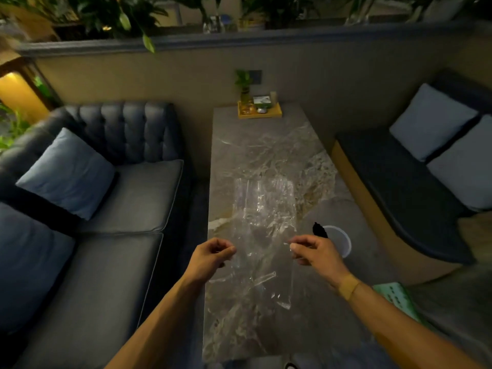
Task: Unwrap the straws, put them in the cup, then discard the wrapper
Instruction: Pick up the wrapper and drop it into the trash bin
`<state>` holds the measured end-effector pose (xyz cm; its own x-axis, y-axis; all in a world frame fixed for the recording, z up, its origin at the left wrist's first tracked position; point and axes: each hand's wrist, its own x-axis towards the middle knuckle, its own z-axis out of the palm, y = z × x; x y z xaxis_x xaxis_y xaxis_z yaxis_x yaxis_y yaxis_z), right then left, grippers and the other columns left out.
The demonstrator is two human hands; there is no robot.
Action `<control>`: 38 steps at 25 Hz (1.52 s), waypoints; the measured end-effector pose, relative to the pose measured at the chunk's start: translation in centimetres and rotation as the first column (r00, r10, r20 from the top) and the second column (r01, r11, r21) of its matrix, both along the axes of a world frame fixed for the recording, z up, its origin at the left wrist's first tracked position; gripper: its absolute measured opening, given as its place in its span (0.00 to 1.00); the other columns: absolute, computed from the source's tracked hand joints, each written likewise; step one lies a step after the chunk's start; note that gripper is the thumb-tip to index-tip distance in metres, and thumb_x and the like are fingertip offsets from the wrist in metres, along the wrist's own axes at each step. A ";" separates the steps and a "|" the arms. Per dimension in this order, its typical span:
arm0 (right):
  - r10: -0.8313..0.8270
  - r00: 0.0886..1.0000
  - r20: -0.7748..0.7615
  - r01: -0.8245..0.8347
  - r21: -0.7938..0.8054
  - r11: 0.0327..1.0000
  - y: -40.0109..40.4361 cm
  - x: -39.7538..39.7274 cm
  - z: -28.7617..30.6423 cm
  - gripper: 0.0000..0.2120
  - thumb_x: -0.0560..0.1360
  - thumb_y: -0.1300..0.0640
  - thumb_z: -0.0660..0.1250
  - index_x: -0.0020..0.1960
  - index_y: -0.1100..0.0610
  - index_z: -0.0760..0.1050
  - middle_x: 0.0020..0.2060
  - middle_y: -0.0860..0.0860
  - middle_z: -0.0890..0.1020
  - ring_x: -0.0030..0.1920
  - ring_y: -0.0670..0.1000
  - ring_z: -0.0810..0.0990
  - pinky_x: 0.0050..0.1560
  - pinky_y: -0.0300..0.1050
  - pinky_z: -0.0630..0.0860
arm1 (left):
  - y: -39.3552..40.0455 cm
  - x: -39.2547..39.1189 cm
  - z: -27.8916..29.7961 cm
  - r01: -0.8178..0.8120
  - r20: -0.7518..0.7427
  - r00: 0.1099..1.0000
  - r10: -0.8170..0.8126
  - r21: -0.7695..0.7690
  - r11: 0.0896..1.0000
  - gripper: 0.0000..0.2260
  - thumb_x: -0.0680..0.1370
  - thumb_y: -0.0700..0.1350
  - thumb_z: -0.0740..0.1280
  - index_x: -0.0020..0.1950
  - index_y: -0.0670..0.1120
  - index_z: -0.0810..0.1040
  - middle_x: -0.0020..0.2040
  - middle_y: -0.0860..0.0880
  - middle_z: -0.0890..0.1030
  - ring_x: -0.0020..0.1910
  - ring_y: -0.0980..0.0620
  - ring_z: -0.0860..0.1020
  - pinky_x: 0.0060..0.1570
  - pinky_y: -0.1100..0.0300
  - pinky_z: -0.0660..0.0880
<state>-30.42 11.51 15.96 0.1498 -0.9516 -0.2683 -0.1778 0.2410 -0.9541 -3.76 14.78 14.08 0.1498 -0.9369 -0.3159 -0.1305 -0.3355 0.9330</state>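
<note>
Two hands were at work over the table (266, 145), which ran up the centre of the frame. The wrapper (262, 222), a clear crinkled film, was stretched in the air between them at lower centre. The left hand (211, 255) pinched its left edge, fingers curled closed; the right hand (314, 250) pinched the right edge likewise. The cup (343, 243) stood on the table just behind the right hand, right of centre, with a dark straw (319, 230) standing in it. Judged: the film was near weightless, limp and slick, liable to slip or tear; a firm pinch at opposite edges suited it. Whether more straws remained inside could not be told. The straw looked light and fairly stiff, best held mid-length.
</note>
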 end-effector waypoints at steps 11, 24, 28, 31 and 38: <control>-0.394 0.919 -0.021 0.395 0.022 0.918 7.9 -3.6 0.1 0.04 0.74 0.62 0.71 0.48 0.60 0.82 0.35 0.51 0.84 0.35 0.44 0.82 0.41 0.43 0.80 | -1.3 -3.6 0.6 0.370 -0.112 0.923 -0.367 0.005 0.929 0.08 0.72 0.44 0.75 0.44 0.42 0.79 0.42 0.44 0.87 0.41 0.51 0.84 0.43 0.58 0.74; -0.772 0.632 -0.058 0.775 0.037 0.631 24.0 -17.1 -0.1 0.02 0.75 0.60 0.70 0.46 0.55 0.81 0.39 0.52 0.86 0.40 0.48 0.83 0.43 0.42 0.79 | 3.5 -22.6 -0.3 0.715 -0.129 0.686 -0.716 -0.068 0.696 0.08 0.71 0.38 0.76 0.40 0.47 0.79 0.33 0.52 0.83 0.29 0.61 0.77 0.29 0.69 0.73; -0.861 0.507 -0.044 0.862 0.032 0.506 30.1 -22.6 -0.4 0.02 0.73 0.60 0.71 0.46 0.54 0.82 0.37 0.52 0.87 0.40 0.49 0.85 0.45 0.45 0.79 | 7.6 -30.0 0.5 0.771 -0.164 0.617 -0.770 -0.071 0.633 0.06 0.72 0.33 0.73 0.41 0.42 0.79 0.32 0.50 0.81 0.26 0.62 0.75 0.28 0.70 0.72; -0.891 0.450 -0.054 0.893 -0.002 0.451 34.8 -26.8 -0.3 0.01 0.73 0.59 0.71 0.44 0.54 0.82 0.34 0.49 0.87 0.35 0.44 0.84 0.41 0.41 0.79 | 11.0 -35.8 1.1 0.817 -0.146 0.560 -0.815 -0.067 0.573 0.04 0.73 0.31 0.71 0.43 0.38 0.79 0.31 0.50 0.81 0.26 0.64 0.77 0.29 0.71 0.73; -0.952 0.304 -0.036 0.951 -0.054 0.306 45.0 -36.0 0.3 0.06 0.72 0.62 0.72 0.39 0.53 0.84 0.30 0.49 0.84 0.36 0.50 0.81 0.41 0.43 0.78 | 18.8 -48.0 2.0 0.900 -0.063 0.423 -0.904 -0.083 0.427 0.02 0.73 0.34 0.72 0.44 0.39 0.80 0.38 0.47 0.82 0.32 0.63 0.78 0.35 0.72 0.74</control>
<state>-66.42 56.55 16.24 -0.8758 -0.4288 -0.2214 0.1154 0.2595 -0.9588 -51.81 33.61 16.12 -0.8127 -0.5284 -0.2457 -0.2618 -0.0456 0.9640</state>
